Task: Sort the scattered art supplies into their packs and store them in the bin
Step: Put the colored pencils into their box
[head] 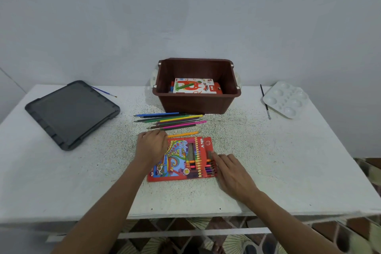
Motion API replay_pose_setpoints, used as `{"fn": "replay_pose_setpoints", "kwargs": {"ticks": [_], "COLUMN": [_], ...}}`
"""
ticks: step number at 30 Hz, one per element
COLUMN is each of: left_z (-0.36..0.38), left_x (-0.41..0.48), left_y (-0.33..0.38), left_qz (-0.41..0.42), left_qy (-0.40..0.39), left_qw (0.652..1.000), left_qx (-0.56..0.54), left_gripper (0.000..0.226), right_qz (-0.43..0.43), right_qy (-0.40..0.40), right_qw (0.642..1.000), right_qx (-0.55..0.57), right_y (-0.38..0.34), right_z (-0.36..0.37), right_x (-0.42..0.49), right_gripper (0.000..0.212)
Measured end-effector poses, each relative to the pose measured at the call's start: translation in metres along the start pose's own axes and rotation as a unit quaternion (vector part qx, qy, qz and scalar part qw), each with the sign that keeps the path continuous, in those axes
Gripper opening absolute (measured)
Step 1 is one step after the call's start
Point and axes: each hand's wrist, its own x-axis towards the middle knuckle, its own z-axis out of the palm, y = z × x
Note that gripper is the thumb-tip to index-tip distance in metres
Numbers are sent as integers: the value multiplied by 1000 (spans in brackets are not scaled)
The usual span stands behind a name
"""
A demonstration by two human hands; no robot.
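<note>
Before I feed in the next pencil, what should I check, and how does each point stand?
1. Pencil pack steadied: ok, left hand on its left end, right hand with straight fingers at its right end.
2. Room left in pack: cannot tell.
3. Orange pencil in reach: ok, just beyond the pack, beside the left hand.
4. Loose pencils cleared: not ok, a pile lies before the bin.
5. Bin open: ok, oil pastels pack inside.
</note>
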Motion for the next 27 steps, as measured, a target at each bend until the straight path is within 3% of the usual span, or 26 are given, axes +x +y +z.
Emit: {"fn": "replay_pose_setpoints", "kwargs": {"ticks": [4, 14, 21, 27], "left_z": [-9, -28, -16, -19], "left_x": [16, 36, 22, -3], "left_y": [4, 12, 7, 24], "left_qz": [-40, -18, 49, 140], "left_qy": [-60, -117, -3, 80], "left_qw": [996, 980, 998, 987], "left_qx": [42, 161, 40, -17], "left_gripper": [21, 18, 19, 17], "right_qz": [-2, -10, 25, 51], "right_qy": [1, 0, 11, 65], "right_qw": [1000, 1000, 999, 996], "right_qx": [-1, 10, 41, -25], "right_y": [-1, 1, 2, 9], "right_z": [-1, 1, -6, -16], "right_x": [0, 0, 9, 31], "right_gripper": [48, 48, 44, 39]}}
